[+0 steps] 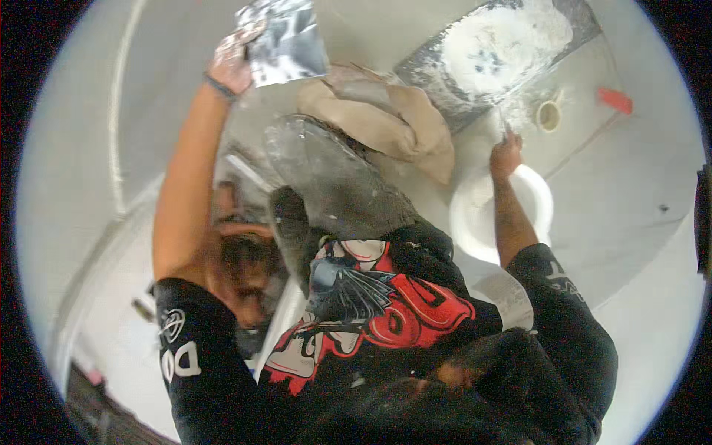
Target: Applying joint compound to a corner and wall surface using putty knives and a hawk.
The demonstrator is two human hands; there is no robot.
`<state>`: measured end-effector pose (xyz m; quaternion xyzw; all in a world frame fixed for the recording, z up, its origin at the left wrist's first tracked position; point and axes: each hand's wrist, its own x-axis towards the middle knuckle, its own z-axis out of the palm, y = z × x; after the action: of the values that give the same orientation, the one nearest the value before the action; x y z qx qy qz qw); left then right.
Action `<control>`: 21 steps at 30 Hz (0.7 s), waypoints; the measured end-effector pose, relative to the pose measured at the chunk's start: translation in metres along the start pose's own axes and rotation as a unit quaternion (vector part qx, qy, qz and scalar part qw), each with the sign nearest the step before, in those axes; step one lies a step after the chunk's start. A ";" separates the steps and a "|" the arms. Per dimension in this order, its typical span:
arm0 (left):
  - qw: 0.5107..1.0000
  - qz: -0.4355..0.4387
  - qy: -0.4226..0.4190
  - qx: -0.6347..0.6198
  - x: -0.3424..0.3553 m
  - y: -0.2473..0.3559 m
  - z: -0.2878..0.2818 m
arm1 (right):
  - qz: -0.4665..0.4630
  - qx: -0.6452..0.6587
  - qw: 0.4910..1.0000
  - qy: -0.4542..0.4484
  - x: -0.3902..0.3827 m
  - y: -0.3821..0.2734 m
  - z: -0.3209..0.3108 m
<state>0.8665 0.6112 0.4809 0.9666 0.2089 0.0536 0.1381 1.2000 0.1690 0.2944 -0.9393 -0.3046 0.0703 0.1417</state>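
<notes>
My left hand (233, 62) is raised at the upper left, its fingers closed on the edge of a crumpled silver foil pouch (291, 43). My right hand (506, 157) reaches forward on the right and is closed around a thin, pale tool (502, 120); its exact kind is too small to tell. The tool's tip points at the near corner of a dark board (415, 68). On that board lies a wide heap of white powder (508, 41). Between my arms sits a crumpled brown paper bag (415, 122), below and right of the foil pouch.
A white bucket (463, 219) stands beneath my right forearm. Right of my right hand is a small cream cup (549, 116), with a red object (615, 101) farther right. Another person (248, 259), blurred, is close beside my left arm. White dust marks the floor (586, 163).
</notes>
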 end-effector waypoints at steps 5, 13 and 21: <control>0.610 -0.375 0.034 -0.697 0.147 0.086 -0.064 | 0.036 -0.014 0.999 0.004 -0.007 0.023 0.009; 0.595 -0.390 -0.173 -0.681 0.129 0.134 0.030 | 0.117 -0.007 0.993 0.018 -0.015 0.046 0.027; 0.734 0.323 -0.597 -0.011 0.081 0.149 0.239 | 0.184 -0.020 0.981 -0.056 -0.091 0.101 -0.012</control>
<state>1.0367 0.4568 0.2994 0.8078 -0.2422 -0.4904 0.2198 1.1849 0.0343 0.2784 -0.9763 -0.1358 0.1420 0.0904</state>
